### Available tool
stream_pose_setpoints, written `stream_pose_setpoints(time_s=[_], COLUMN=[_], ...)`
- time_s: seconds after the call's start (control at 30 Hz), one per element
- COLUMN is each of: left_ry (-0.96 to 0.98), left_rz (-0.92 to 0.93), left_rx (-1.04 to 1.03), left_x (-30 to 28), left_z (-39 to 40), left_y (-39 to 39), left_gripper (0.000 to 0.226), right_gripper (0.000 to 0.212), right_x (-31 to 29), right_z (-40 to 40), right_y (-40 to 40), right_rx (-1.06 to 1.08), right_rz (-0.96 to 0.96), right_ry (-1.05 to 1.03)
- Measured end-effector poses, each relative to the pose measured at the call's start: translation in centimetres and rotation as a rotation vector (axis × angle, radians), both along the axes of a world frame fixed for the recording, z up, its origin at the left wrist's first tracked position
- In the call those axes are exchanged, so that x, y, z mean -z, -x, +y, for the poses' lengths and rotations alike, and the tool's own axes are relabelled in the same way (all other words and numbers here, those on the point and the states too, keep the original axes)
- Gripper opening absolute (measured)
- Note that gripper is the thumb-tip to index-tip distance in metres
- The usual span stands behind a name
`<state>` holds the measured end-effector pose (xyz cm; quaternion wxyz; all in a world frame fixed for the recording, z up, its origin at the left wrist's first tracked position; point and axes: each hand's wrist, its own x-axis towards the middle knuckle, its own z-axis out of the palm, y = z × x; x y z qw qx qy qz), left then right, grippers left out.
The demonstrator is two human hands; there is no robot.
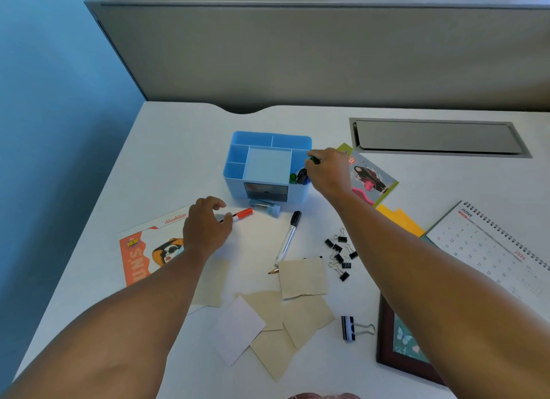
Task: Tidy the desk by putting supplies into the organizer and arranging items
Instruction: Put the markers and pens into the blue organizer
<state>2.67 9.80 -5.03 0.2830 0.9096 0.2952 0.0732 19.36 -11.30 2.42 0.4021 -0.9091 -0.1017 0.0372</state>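
Note:
A light blue organizer (238, 160) stands mid-desk, with marker caps sticking out of its front right compartment. My right hand (329, 172) is at that compartment and pinches a dark marker (315, 160) over it. My left hand (205, 229) grips the end of a red marker (243, 213) lying on the desk. A black-capped white marker (288, 236) lies in front of the organizer, beside a small blue box (266, 206). A pencil tip (273, 270) shows from under a beige paper.
Several small black binder clips (339, 254) and one large clip (352, 328) lie to the right. Beige and white paper slips (300, 278) are scattered near me. A flyer (143, 250), a card (372, 178), a yellow note (400, 220), a calendar (491, 244) and a picture frame (387, 339) ring the area.

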Motion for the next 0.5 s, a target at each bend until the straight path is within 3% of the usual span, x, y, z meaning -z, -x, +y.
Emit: stream_pose_setpoints(time_s=[0.13,0.3,0.4,0.5], left_ry=[-0.023,-0.075,-0.073,-0.078], left_rz=[0.142,0.179,0.186,0.173], left_rx=[0.073,0.120,0.120,0.112], left_x=[1.0,1.5,1.5,1.4], left_z=[0.0,0.0,-0.2,-0.4], left_y=[0.4,0.4,0.4,0.4], left_gripper=[0.036,0.030,0.028,0.029], right_gripper=[0.019,0.035,0.046,0.039], right_x=[0.0,0.1,0.6,1.8], right_z=[0.1,-0.2,-0.1,-0.3], right_y=[-0.1,0.2,0.5,0.8], right_rx=[-0.027,0.018,0.158,0.375], right_rz=[0.010,0.023,0.002,0.053], right_ry=[0.016,-0.060,-0.127,-0.269])
